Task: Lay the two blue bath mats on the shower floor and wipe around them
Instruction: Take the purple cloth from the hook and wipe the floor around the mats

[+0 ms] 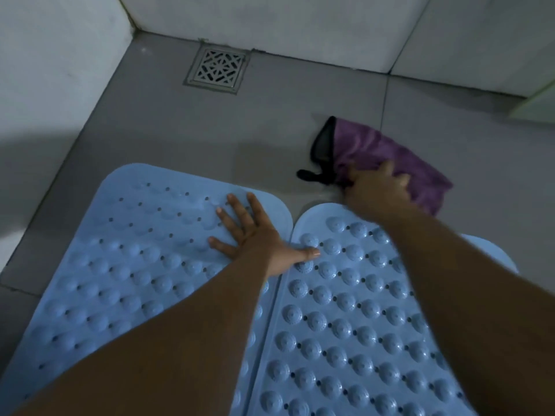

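Note:
Two blue bath mats lie side by side on the grey shower floor, both covered in round bumps and small holes. The left mat point(135, 253) and the right mat point(345, 319) touch along their inner edges. My left hand point(252, 232) rests flat with fingers spread on the left mat, its thumb reaching onto the right mat. My right hand point(378, 187) presses down on a purple cloth point(387, 154) with black trim, which lies on the floor just beyond the right mat's far edge.
A square metal drain grate point(217, 69) sits in the floor near the far left corner. White tiled walls point(270, 22) bound the floor at the back and on the left. Bare grey floor tile point(186, 130) lies between the mats and the drain.

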